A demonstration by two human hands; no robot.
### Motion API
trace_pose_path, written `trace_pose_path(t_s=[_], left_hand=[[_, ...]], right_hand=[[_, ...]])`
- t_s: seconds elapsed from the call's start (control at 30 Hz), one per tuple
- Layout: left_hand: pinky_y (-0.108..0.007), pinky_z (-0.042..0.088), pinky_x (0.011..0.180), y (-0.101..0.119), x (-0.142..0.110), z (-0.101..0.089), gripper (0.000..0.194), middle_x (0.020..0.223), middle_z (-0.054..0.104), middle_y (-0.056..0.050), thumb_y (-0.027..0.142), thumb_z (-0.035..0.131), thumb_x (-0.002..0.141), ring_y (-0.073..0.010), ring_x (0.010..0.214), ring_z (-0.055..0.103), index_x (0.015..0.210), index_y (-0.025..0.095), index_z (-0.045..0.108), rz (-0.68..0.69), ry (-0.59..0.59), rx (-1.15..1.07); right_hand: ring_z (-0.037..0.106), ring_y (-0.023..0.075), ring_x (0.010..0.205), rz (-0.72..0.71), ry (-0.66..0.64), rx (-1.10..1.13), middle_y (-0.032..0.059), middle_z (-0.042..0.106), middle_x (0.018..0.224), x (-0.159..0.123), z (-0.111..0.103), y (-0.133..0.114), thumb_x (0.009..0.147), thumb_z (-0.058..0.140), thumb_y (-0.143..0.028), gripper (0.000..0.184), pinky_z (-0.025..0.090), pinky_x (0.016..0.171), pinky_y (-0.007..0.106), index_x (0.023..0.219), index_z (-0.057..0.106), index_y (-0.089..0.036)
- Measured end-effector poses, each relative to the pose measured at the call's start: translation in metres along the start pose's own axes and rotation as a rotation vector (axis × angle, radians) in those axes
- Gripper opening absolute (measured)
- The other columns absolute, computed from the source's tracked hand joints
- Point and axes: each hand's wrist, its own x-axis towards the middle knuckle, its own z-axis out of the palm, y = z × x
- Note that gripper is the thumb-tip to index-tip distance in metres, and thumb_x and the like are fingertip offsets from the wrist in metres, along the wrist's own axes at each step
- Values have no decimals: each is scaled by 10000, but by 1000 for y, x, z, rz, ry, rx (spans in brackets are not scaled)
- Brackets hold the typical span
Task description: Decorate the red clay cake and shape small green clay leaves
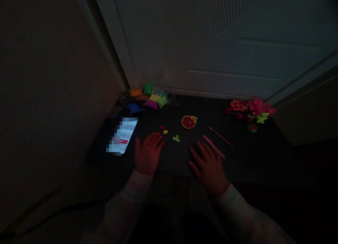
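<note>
My left hand (149, 153) rests palm up on the dark table, fingers spread and nothing in it. Just beyond its fingertips lie a small yellow piece (165, 132) and a small red piece (162, 127). Palm down, my right hand (208, 164) lies with its fingers apart beside a pink plastic knife (211, 144). A thin pink modelling stick (221, 136) is farther right. Between the hands sits a light green three-lobed leaf shape (176, 138). Behind it is a round red piece with a yellow rim and a small flower (188, 122).
A lit phone (124, 135) lies at the left of the table (182, 159). Bags of coloured clay (151, 99) are heaped at the back left. Pink, red and green clay shapes (253, 108) cluster at the back right. A white panelled door (185, 39) rises behind.
</note>
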Motion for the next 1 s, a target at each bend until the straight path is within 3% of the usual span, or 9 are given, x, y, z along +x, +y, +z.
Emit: trace_pose_path(t_s=[0.23, 0.4, 0.6, 0.77, 0.9, 1.0], left_hand=[[-334, 413, 828, 0, 0, 1, 560, 1007, 605, -113, 556, 267, 780, -205, 976, 543, 820, 144, 644, -12, 10, 3], [-335, 410, 833, 1, -1, 1, 554, 1018, 602, -120, 556, 279, 777, -204, 976, 543, 826, 139, 641, -11, 8, 5], [-347, 409, 839, 0, 0, 0, 558, 1025, 599, -115, 560, 266, 777, -211, 992, 536, 817, 150, 642, -3, 0, 22], [-346, 405, 844, 0, 0, -1, 557, 1020, 601, -114, 564, 275, 773, -208, 983, 541, 826, 149, 642, -7, -7, 16], [-351, 409, 838, 0, 0, 0, 553, 1030, 598, -120, 559, 279, 774, -213, 987, 539, 822, 144, 642, 1, -5, 18], [-338, 415, 826, 0, 0, 0, 555, 1017, 604, -114, 562, 283, 772, -208, 975, 545, 819, 143, 644, -3, -3, 7]], right_hand=[[376, 240, 1166, -42, 9, 39, 77, 459, 1270, -5, 2, 0, 799, 416, -452, 369, 236, 948, 444, 1118, 529, -305], [383, 250, 1157, 5, 14, 27, 102, 468, 1259, -3, 0, 0, 805, 411, -438, 386, 240, 948, 441, 1105, 552, -240], [372, 240, 1166, -58, 9, 68, 71, 465, 1264, -8, 0, 1, 790, 440, -445, 351, 234, 946, 444, 1101, 540, -316], [392, 250, 1149, -3, 37, 55, 98, 483, 1243, -7, 0, 1, 787, 445, -441, 357, 246, 936, 447, 1070, 573, -265], [387, 240, 1157, -56, 9, 69, 75, 474, 1256, -7, 0, -2, 786, 436, -459, 354, 238, 943, 447, 1092, 547, -319], [376, 250, 1164, -17, 8, 50, 87, 469, 1260, -6, 0, -2, 789, 430, -459, 370, 234, 946, 446, 1097, 550, -292]])
